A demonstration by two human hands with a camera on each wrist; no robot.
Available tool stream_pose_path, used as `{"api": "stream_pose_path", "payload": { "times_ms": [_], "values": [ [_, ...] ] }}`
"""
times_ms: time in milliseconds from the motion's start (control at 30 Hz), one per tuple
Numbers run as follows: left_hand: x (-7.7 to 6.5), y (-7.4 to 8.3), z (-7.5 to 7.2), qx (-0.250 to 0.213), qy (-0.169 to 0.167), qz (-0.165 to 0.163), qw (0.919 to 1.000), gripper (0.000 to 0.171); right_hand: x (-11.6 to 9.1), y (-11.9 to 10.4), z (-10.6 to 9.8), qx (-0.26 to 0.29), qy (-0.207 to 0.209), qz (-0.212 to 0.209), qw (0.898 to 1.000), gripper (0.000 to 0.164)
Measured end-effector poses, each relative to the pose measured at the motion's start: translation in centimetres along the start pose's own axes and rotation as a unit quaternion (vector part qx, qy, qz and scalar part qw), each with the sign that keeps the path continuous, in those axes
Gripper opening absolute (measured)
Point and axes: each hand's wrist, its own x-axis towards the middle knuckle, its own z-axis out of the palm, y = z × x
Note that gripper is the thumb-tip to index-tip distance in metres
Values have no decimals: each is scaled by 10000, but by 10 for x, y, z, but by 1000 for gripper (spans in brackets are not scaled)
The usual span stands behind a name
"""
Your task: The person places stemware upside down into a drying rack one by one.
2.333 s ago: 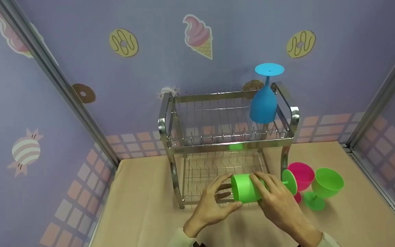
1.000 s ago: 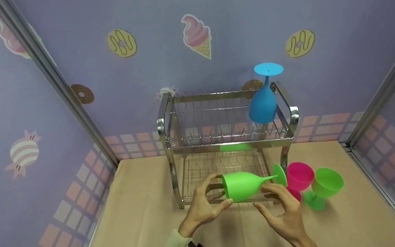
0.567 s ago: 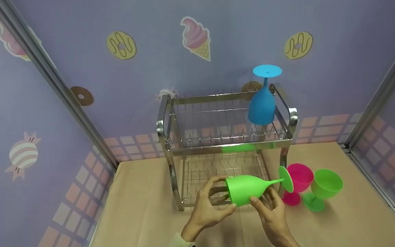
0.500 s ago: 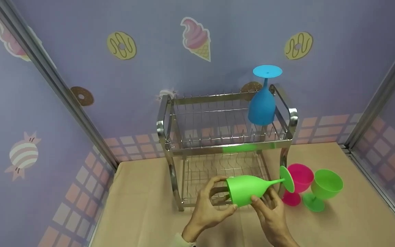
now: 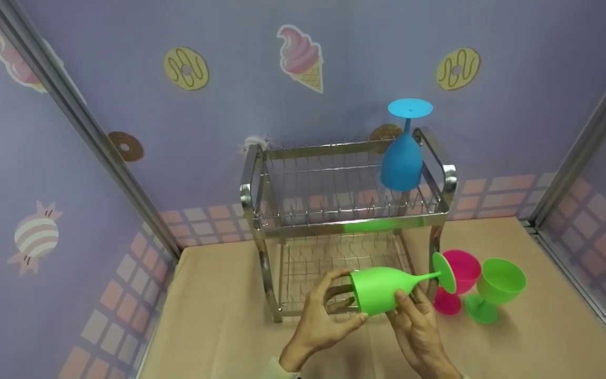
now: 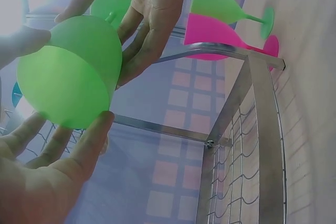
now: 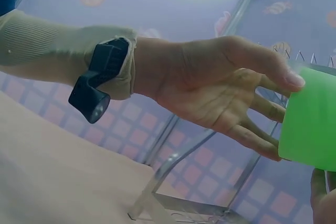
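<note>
A light green wine glass (image 5: 382, 290) lies sideways in the air before the rack, its mouth to the left and its foot to the right. My left hand (image 5: 319, 321) holds it at the rim, thumb below and fingers on the far side. From beneath, my right hand (image 5: 418, 331) grips the bowl near the stem, thumb on the near side and fingers behind it, partly hidden. In the left wrist view the open mouth of the wine glass (image 6: 63, 85) shows between both hands. The right wrist view shows my left hand (image 7: 220, 87) at the rim.
A two-tier metal dish rack (image 5: 355, 226) stands behind the hands. Upside down on its upper tier, at the right, is a blue wine glass (image 5: 403, 163). A pink goblet (image 5: 463, 271) and another green goblet (image 5: 502, 283) stand upright on the table (image 5: 213, 316), right of the rack.
My right hand has gone from an overhand grip on the bowl, through loosened fingers near the stem, to a grip from below. The green wine glass has shifted slightly right since one second ago.
</note>
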Motion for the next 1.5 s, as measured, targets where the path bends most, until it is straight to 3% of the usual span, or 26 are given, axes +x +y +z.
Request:
{"api": "stream_pose_path", "payload": {
  "times_ms": [233,367,467,600,833,1033,1267,1500],
  "values": [
    [-8,-6,-19,424,-37,351,9985,78,1,-20,-2,-365,-475,-453,9972,40],
    [-17,-14,-39,824,194,393,9956,73,5,-35,-4,-705,-530,-711,9936,46],
    [-24,-19,-54,1482,584,436,9863,71,8,-47,-5,-1015,-578,-778,9901,50],
    [-32,-26,-76,2275,1048,491,9669,68,14,-65,-2,-1461,-684,-773,9839,51],
    [-36,-35,-109,2715,1765,545,9445,56,26,-95,11,-2212,-812,-946,9672,52],
    [-35,-35,-127,2784,2164,144,9356,54,37,-118,25,-2905,-1206,-1276,9406,55],
    [-35,-35,-135,2582,1974,-539,9442,60,53,-149,44,-3833,-1530,-1423,8997,53],
    [-31,-42,-138,2489,1857,-757,9475,59,71,-173,71,-4414,-2070,-1690,8566,58]
  ]
}}
